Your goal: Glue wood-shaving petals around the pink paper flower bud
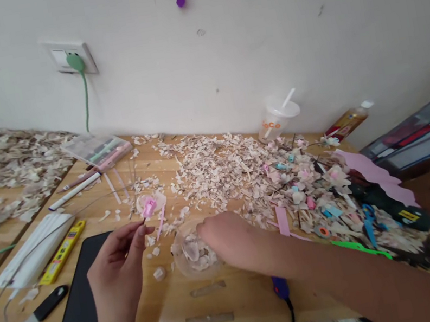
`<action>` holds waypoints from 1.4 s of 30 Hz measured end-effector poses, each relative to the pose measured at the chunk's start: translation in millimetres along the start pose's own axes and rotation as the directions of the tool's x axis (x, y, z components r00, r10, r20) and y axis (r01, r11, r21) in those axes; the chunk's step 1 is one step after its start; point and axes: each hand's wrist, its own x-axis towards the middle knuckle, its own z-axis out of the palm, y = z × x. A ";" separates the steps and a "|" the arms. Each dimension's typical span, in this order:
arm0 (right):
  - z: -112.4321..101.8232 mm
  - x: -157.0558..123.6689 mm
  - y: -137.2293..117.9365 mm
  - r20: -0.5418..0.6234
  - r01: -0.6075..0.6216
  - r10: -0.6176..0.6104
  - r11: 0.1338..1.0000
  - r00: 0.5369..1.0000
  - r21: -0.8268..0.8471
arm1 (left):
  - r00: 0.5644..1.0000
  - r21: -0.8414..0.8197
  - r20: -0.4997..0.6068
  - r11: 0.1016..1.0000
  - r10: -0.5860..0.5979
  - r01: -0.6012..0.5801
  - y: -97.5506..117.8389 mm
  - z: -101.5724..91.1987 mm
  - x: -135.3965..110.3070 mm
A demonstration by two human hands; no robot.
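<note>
My left hand (119, 262) pinches the lower end of a thin dark stem between thumb and fingers. A small pink flower piece (149, 207) tops the stem, with a pale petal-like disc around or behind it. To the right, my right hand (221, 237) reaches over a clear round bowl (178, 263) at its right side. Its fingers point down and away from me, so what they touch is hidden. Several whitish translucent petals (192, 250) lie inside the bowl. A narrow pink strip (161, 219) rests just right of the flower.
Dried flakes (216, 166) heap along the wall. Finished-looking flowers (305, 184), blue scissors (369, 223) and a green tool (362, 249) crowd the right. A lidded cup (277, 117) stands behind. At left lie a yellow box (63, 252), a black pad (80, 293) and cables.
</note>
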 end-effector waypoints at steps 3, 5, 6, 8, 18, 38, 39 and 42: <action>-21.8 -14.8 14.5 -0.041 -0.048 0.053 0.992 0.998 0.117 | 0.999 0.005 0.004 0.999 0.037 -0.037 -1.5 4.2 -1.5; -25.6 -21.1 20.7 -0.053 -0.048 0.061 0.975 0.997 0.216 | 0.999 0.011 0.023 0.999 0.041 -0.042 -1.6 8.3 -3.0; -24.2 -22.9 22.8 -0.051 -0.042 0.057 0.964 0.997 0.262 | 0.998 0.009 0.038 0.999 0.042 -0.042 -1.1 10.3 -3.6; -17.9 -23.9 25.9 -0.060 -0.031 0.054 0.940 0.997 0.339 | 0.997 0.001 0.065 0.999 0.049 -0.049 0.3 14.0 -4.2; -37.1 -48.3 23.7 -0.265 0.053 0.137 0.797 0.954 0.602 | 0.983 -0.118 0.174 0.993 0.050 -0.029 10.1 30.2 -11.7; -40.4 -104.1 0.2 -0.725 0.339 0.071 0.850 0.685 0.403 | 0.917 -0.241 0.391 0.970 0.075 0.024 59.0 75.0 -46.9; -41.3 -104.2 0.3 -0.719 0.328 0.088 0.847 0.689 0.418 | 0.919 -0.232 0.387 0.972 0.072 0.021 59.2 75.9 -47.2; -42.1 -104.0 1.0 -0.718 0.300 0.135 0.845 0.683 0.444 | 0.922 -0.230 0.378 0.973 0.082 0.008 59.1 77.5 -48.3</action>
